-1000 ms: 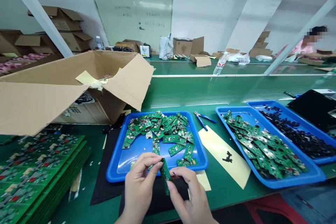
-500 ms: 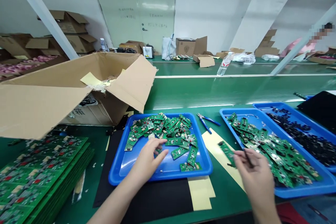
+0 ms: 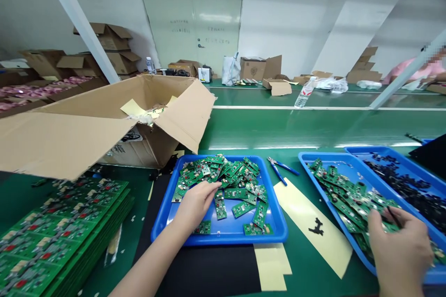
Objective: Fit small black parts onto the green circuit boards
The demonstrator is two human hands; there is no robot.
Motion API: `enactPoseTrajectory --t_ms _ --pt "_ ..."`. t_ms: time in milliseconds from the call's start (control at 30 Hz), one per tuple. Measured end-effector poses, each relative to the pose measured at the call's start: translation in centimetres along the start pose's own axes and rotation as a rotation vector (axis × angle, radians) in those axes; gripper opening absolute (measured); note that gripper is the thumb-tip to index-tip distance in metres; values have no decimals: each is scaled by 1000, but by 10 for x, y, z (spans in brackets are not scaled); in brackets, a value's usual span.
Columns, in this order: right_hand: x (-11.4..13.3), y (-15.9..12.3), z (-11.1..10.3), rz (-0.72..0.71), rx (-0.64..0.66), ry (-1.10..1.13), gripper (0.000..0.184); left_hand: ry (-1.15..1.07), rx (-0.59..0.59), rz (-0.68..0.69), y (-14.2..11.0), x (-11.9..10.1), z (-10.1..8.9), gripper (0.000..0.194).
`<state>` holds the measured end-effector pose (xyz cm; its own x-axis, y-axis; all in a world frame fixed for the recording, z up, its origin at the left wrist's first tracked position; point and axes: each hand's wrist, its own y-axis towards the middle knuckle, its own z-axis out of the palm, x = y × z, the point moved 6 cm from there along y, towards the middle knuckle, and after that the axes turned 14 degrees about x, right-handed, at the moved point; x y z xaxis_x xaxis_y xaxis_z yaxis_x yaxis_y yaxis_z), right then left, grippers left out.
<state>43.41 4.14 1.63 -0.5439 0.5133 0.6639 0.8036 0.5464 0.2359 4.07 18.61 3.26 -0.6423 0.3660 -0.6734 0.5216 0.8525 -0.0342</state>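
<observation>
My left hand (image 3: pixel 199 202) is over the left blue tray (image 3: pixel 156 222), thumb and fingers pressed together at the edge of a heap of small green circuit boards (image 3: pixel 235 193). What lies between its fingertips is hidden. My right hand (image 3: pixel 400 241) is above the right blue tray (image 3: pixel 334 216), closed around a thin dark tool (image 3: pixel 394 217) whose kind I cannot make out. Beneath it is a pile of circuit boards (image 3: pixel 351 195) with black parts on them. A small black plastic part (image 3: pixel 316 227) lies on a yellow paper strip (image 3: pixel 331 248) between the trays.
Blue-handled cutters (image 3: pixel 278 171) lie between the trays. At the left are stacked green board panels (image 3: pixel 52 241) and a large open carton (image 3: pixel 181 125). Another blue tray (image 3: pixel 355 149) at far right holds black parts (image 3: pixel 411 181). A bottle (image 3: pixel 305 93) stands farther back; a person (image 3: pixel 407 70) is at far right.
My right hand has moved right, over the right tray, and has let go of the circuit board it held. My left hand's fingers have closed together at the heap. The view has shifted slightly.
</observation>
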Motion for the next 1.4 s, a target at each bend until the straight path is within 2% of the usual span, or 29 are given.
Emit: enactPoseTrajectory --t_ms 100,167,267,300,367,400,467,600,667,733,767,867,933,1000,1067,1133,1200,1300,1400 --pt "29 -19 2 -170 39 88 47 -201 -50 34 -23 -3 -8 28" --pt "45 -39 17 -202 166 219 42 -301 -87 33 -39 -6 -9 24" --pt "72 -84 59 -146 555 550 43 -456 -171 1 -62 -9 -6 17" --pt "86 -104 75 -161 743 671 40 -513 -209 -11 -68 -9 -4 14" --pt "113 -140 97 -158 984 911 34 -584 -245 -9 -78 -12 1 8" --pt "125 -156 104 -171 1080 999 32 -586 -243 19 -81 -15 3 8" --pt "145 -174 112 -194 1159 1143 33 -537 -206 112 -84 -24 8 12" --pt "158 -180 118 -179 1139 1232 42 -478 -145 218 -88 -35 15 17" --pt "159 -179 117 -175 1126 1248 40 -569 -158 155 -90 -34 18 13" --pt "159 -179 113 -217 1096 1277 35 -762 -210 30 -93 -29 21 7" --pt "160 -179 110 -255 1074 1278 33 -867 -230 -40 -93 -26 24 15" --pt "161 -182 96 -418 938 1219 33 -1087 -204 -168 -91 -25 31 40" --pt "161 -181 80 -551 732 1179 37 -1206 -155 -244 -88 -25 36 41" --pt "166 -183 61 -795 554 1132 44 -1355 -94 -306 -86 -26 42 36" --pt "172 -192 49 -1094 477 1037 49 -1502 2 -319 -84 -30 49 31" --pt "173 -201 47 -1314 476 907 48 -1578 74 -289 -81 -35 54 31" --pt "170 -206 51 -1407 484 803 39 -1590 63 -295 -79 -34 56 32" --pt "168 -209 56 -1441 519 711 29 -1603 35 -331 -78 -31 58 35" --pt "173 -205 52 -1363 581 753 26 -1565 85 -320 -75 -34 58 29"
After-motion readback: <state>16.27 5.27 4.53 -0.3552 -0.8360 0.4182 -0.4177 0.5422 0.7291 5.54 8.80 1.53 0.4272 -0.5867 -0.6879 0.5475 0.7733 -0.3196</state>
